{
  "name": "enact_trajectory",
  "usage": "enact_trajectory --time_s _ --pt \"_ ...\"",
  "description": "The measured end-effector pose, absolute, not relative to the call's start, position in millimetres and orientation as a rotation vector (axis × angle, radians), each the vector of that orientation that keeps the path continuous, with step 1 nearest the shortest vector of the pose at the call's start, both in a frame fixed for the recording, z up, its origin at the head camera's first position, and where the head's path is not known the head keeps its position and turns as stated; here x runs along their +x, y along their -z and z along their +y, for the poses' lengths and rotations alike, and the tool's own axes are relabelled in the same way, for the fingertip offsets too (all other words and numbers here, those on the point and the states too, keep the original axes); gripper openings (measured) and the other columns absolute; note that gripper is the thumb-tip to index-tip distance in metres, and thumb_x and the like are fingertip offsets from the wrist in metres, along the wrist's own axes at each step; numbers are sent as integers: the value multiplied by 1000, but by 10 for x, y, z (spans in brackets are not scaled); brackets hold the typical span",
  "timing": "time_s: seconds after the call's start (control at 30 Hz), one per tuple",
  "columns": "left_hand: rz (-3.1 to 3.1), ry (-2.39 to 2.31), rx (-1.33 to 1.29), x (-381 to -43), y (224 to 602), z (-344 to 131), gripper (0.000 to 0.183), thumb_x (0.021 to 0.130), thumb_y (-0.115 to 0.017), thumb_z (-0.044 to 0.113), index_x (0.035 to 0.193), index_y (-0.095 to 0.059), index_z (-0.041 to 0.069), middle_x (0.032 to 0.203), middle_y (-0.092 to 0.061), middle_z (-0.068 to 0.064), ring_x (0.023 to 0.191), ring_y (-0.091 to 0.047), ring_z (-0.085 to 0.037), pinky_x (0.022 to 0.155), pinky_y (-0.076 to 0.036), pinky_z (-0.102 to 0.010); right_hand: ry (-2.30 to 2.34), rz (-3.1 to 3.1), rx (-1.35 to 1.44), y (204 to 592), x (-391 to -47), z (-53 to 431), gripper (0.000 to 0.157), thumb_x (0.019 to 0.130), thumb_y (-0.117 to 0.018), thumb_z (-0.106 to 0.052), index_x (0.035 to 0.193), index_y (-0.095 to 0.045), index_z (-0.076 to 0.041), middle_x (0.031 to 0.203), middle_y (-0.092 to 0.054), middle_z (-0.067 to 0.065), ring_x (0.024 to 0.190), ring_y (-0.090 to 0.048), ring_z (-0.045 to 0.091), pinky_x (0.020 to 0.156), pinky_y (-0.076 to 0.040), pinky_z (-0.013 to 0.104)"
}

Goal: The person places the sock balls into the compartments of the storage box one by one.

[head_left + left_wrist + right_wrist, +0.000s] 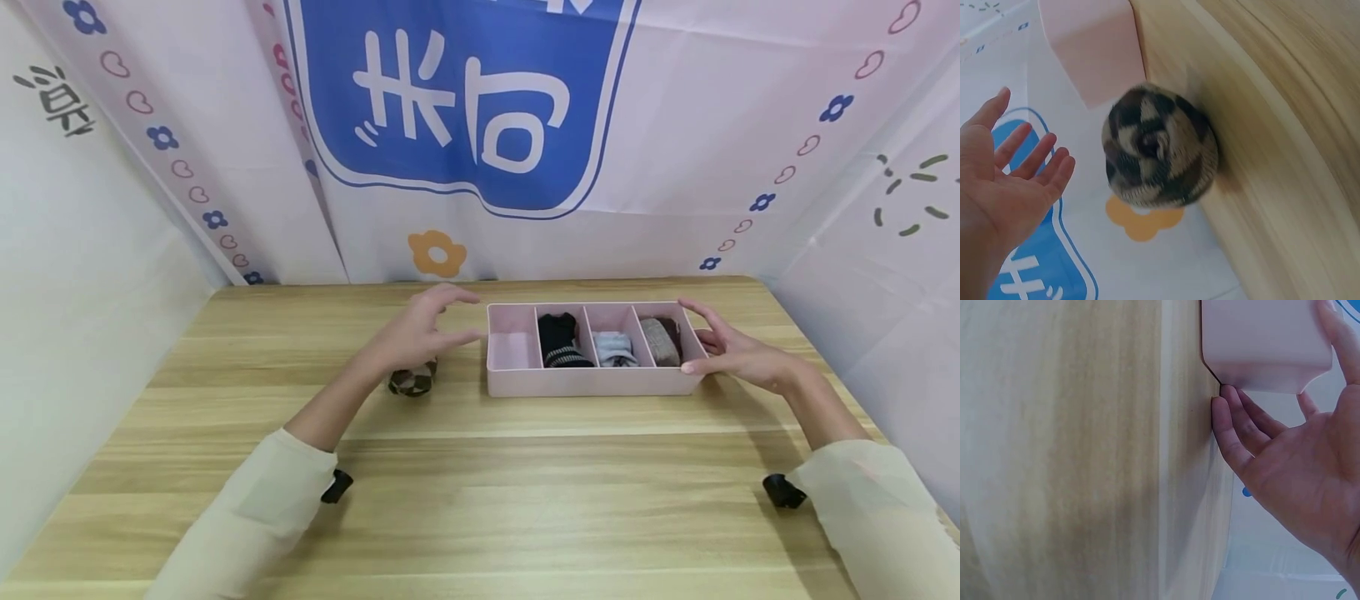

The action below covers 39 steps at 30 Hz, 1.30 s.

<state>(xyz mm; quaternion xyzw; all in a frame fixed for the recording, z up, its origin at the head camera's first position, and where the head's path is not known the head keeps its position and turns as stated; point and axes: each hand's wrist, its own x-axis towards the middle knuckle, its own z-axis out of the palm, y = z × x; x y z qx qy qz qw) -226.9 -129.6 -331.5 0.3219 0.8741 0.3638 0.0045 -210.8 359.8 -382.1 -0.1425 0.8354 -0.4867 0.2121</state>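
A pink storage box (592,382) with a row of compartments stands on the table. Its leftmost compartment (513,350) is bare; the others hold rolled socks: black (560,337), pale grey (614,348) and grey-brown (663,340). My right hand (738,354) holds the box's right end, thumb at the front corner and index finger at the back corner; more fingers touch its end wall in the right wrist view. My left hand (412,333) is off the box's left end, fingers spread, nothing held. Close by that hand lies a rolled checked sock (1160,147), partly hidden by it in the head view.
The wooden table (480,500) runs back to a printed cloth (375,225) hung behind it, with white cloth at both sides. Small black pieces (337,486) show at both sleeves.
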Motion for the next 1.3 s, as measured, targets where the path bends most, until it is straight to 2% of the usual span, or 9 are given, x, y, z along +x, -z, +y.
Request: enact_trajectory --time_s 0.07,0.17,0.23,0.37,0.43,0.6,0.73,0.83,1.3 --pt "2750 -1150 1000 -2269 3311 -1354 49 96 -75 22 138 -61 0 142 -60 -17 134 -52 -35 111 -44 -54 1353 2323 -401 3813 -2108 3596 105 96 -70 -11 166 7 -24 161 -11 43 149 -14 60 105 -43 27" --pt "2764 -1153 979 -2260 3312 -1436 50 96 -75 22 138 -61 0 142 -60 -17 133 -52 -34 110 -45 -54 1349 2329 -401 3810 -2104 3593 106 96 -70 -11 165 9 -23 160 -11 44 148 -14 61 115 -35 52" --pt "2764 -1149 968 -2253 3327 -1490 50 97 -75 21 138 -60 -1 142 -60 -17 134 -52 -35 110 -45 -55 1345 2333 -397 3811 -2102 3591 106 96 -70 -11 165 9 -24 160 -11 44 148 -16 61 115 -32 59" --pt "2761 -1150 931 -2236 3366 -1595 49 97 -75 21 139 -60 -1 142 -60 -18 133 -52 -35 109 -46 -55 1351 2325 -394 3823 -2106 3590 106 96 -70 -11 165 9 -25 160 -12 43 147 -19 59 107 -42 33" --pt "2764 -1156 917 -2227 3377 -1638 50 97 -75 21 139 -60 -1 142 -60 -17 133 -52 -35 109 -45 -54 1357 2323 -398 3828 -2108 3590 106 96 -70 -11 165 9 -24 160 -12 44 147 -19 60 108 -42 35" --pt "2760 -1170 907 -2219 3412 -1746 51 97 -74 20 139 -59 -2 144 -59 -19 133 -52 -37 109 -45 -56 1360 2326 -404 3835 -2109 3590 106 96 -70 -10 165 9 -22 160 -12 45 147 -17 62 115 -25 68" --pt "2732 -1139 893 -2217 3465 -1858 56 95 -76 18 142 -56 -4 148 -55 -22 135 -49 -42 109 -43 -61 1366 2320 -401 3833 -2106 3592 106 96 -70 -10 165 9 -22 160 -12 45 147 -18 60 110 -42 37" --pt "2715 -1088 877 -2216 3514 -1941 64 92 -80 20 145 -53 -5 150 -53 -24 136 -47 -44 110 -41 -62 1386 2305 -406 3837 -2109 3594 105 95 -70 -9 165 8 -22 160 -13 45 146 -20 60 94 -42 14" --pt "2643 -1048 839 -2243 3713 -2170 75 83 -89 19 143 -52 -8 143 -56 -27 128 -54 -47 103 -48 -61 1383 2299 -391 3821 -2099 3594 105 96 -70 -10 166 7 -22 162 -11 42 149 -14 58 92 -40 11"
